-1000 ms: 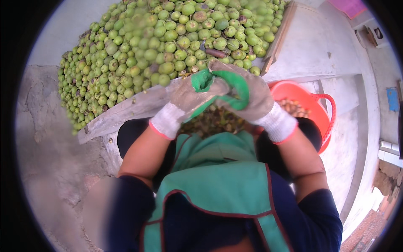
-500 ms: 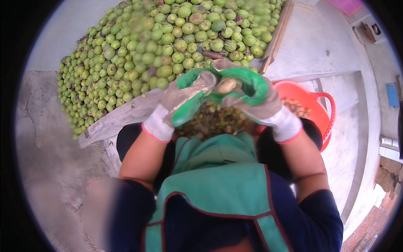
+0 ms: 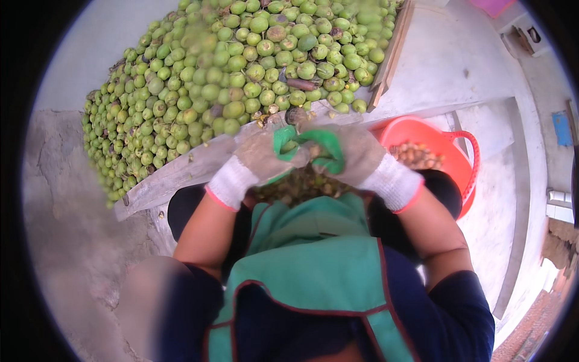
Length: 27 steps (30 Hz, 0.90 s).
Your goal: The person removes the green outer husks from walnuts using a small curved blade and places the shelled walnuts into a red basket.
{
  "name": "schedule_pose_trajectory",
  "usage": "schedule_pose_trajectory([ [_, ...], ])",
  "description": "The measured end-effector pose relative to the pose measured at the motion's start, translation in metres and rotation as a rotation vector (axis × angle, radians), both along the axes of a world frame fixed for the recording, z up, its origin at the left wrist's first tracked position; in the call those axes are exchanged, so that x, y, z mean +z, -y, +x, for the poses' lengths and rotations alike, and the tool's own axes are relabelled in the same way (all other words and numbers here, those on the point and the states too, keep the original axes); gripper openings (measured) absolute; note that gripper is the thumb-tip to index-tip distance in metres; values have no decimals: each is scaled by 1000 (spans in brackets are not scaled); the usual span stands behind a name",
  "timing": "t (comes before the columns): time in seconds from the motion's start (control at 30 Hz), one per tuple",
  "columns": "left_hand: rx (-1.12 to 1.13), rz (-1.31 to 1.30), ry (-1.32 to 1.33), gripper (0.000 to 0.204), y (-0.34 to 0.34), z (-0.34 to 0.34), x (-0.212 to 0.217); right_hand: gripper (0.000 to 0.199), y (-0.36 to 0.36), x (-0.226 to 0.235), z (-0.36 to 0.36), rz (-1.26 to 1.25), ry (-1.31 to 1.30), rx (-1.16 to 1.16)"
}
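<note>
My left hand point(image 3: 262, 152) and my right hand point(image 3: 353, 155) wear greyish gloves with green palms and meet in front of my apron. Their fingers curl inward and press together. Between them a small brownish rounded piece point(image 3: 313, 151) shows, mostly covered by the gloves, so its kind is unclear. Beyond the fingertips, several fruit pieces and a dark round fruit point(image 3: 296, 115) rest on the board edge. Below the hands is a heap of brown and yellowish husk pieces point(image 3: 295, 187), between my knees.
A large pile of green round fruits point(image 3: 181, 90) fills the far side, bordered by a wooden board point(image 3: 175, 169). A knife with a brown handle point(image 3: 301, 84) lies on the pile's near edge. To the right stands a red basket point(image 3: 469, 175) with brownish nuts point(image 3: 416, 155) inside.
Both hands have drawn closer together, their fingers curling inward and covering more of the piece between them. The board edge beyond them has come into sight.
</note>
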<state>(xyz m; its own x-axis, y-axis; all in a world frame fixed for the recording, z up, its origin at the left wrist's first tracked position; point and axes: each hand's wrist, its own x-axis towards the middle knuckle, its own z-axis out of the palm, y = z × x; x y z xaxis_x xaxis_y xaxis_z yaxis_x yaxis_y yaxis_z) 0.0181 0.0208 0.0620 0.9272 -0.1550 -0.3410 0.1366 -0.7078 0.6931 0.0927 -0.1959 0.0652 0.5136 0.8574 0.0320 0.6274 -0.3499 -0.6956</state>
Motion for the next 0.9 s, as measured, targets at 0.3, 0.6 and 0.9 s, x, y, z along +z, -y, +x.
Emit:
schedule_pose_trajectory([
  [0.3, -91, 317, 392, 36, 6, -13, -22, 47, 3, -5, 6, -48, 20, -20],
  [0.6, -61, 238, 277, 23, 24, 18, -15, 69, -13, 17, 22, -422, 137, -90],
  [0.9, -154, 284, 161, 27, 13, 50, -42, 44, -37, -17, 59, -476, 263, 21],
])
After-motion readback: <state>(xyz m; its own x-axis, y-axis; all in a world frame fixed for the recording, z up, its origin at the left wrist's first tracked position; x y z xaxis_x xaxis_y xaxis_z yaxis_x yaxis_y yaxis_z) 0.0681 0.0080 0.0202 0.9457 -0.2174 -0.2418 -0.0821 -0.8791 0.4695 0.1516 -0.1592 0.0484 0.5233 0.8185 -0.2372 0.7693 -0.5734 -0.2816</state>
